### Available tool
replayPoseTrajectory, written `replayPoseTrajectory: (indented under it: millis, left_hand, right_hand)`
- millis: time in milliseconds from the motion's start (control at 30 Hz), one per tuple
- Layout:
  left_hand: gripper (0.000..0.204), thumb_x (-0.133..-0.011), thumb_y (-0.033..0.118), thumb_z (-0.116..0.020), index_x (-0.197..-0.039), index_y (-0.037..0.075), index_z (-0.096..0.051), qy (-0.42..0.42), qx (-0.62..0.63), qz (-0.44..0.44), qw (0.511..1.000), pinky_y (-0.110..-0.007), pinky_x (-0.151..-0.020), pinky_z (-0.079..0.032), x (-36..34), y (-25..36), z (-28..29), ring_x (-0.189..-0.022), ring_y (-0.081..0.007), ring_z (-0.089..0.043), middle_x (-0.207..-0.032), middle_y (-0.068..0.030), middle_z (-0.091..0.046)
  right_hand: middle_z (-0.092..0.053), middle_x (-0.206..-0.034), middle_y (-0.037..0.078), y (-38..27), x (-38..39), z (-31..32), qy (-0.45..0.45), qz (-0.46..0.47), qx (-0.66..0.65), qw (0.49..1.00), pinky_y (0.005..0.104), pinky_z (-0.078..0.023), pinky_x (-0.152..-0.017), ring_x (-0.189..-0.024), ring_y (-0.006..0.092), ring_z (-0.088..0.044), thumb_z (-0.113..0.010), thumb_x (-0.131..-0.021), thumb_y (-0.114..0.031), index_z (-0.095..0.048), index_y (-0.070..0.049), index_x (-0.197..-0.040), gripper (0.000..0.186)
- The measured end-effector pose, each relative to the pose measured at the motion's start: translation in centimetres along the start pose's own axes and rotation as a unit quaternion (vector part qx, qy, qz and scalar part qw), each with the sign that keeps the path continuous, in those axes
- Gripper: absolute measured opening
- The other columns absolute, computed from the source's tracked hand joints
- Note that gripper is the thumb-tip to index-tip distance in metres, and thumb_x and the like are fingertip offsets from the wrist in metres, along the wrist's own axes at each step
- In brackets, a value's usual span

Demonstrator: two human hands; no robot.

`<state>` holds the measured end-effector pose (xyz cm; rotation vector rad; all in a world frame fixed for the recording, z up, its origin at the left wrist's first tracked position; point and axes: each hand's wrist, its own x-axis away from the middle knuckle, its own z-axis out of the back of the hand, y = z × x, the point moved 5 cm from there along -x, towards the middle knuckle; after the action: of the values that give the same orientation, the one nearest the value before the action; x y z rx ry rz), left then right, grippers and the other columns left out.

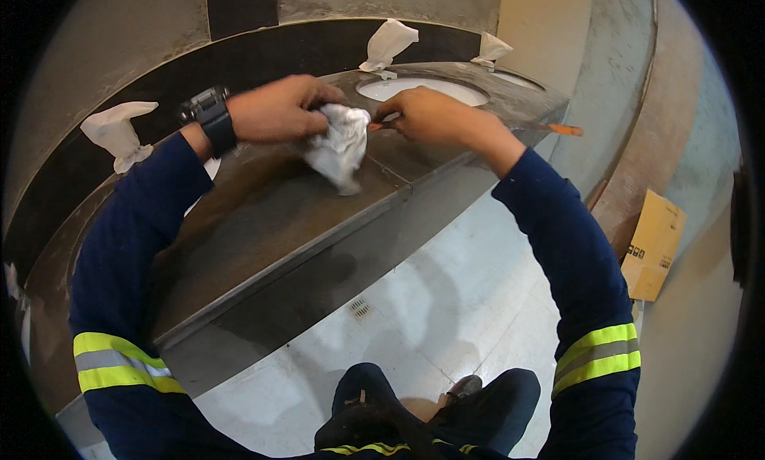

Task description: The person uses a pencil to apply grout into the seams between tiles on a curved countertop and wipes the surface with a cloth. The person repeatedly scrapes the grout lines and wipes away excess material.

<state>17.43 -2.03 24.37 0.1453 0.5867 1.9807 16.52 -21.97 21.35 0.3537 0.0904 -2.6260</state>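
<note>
My left hand, with a dark watch on its wrist, is closed on a crumpled white cloth or piece of plastic; which of the two I cannot tell. The white piece hangs down, slightly blurred, over the dark countertop. Close beside it, my right hand grips a thin rod-like tool. Orange shows at both ends of this tool, and one end points at the white piece. The fingers of the right hand hide its middle. Both hands are above the counter, near its front edge.
White sinks are set in the counter. White wrappings cover the taps along the back, including one wrapped tap at the left. A cardboard piece leans at the right. A drain grate sits in the pale floor.
</note>
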Motion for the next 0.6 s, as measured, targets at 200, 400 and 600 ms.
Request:
replayPoseTrajectory:
  millis: [200,400,600]
  left_hand:
    - [0.033,-0.085,0.006,-0.069,-0.118,0.002,-0.072,-0.033,-0.504,0.268,0.820,-0.044,-0.092,-0.057,2.9,-8.9,3.7,-0.103,-0.0333,-0.073,-0.108,-0.0195,-0.075]
    - [0.021,-0.089,0.012,-0.068,-0.105,0.002,-0.077,0.050,-0.512,0.129,0.848,-0.041,-0.084,-0.061,6.7,-17.5,7.7,-0.098,-0.0303,-0.076,-0.105,-0.0181,-0.076]
    - [0.017,-0.089,0.013,-0.068,-0.095,0.002,-0.079,0.176,-0.487,0.037,0.855,-0.040,-0.078,-0.061,3.6,-17.4,1.6,-0.088,-0.0296,-0.077,-0.093,-0.0179,-0.077]
  right_hand:
    - [-0.073,-0.110,0.021,-1.3,-8.3,-2.8,0.052,0.024,0.078,0.995,0.0473,-0.053,-0.092,-0.103,0.0397,-0.069,-0.059,-0.092,-0.013,-0.074,-0.008,-0.117,0.030]
    - [-0.074,-0.111,0.021,-4.5,-18.7,-1.5,0.051,0.011,0.110,0.993,0.0476,-0.053,-0.093,-0.106,0.0397,-0.069,-0.057,-0.093,-0.015,-0.073,-0.008,-0.120,0.032]
    - [-0.075,-0.109,0.019,-2.2,-21.2,-6.6,-0.008,0.023,0.200,0.980,0.0487,-0.055,-0.090,-0.103,0.0390,-0.071,-0.061,-0.098,-0.024,-0.073,-0.010,-0.121,0.030]
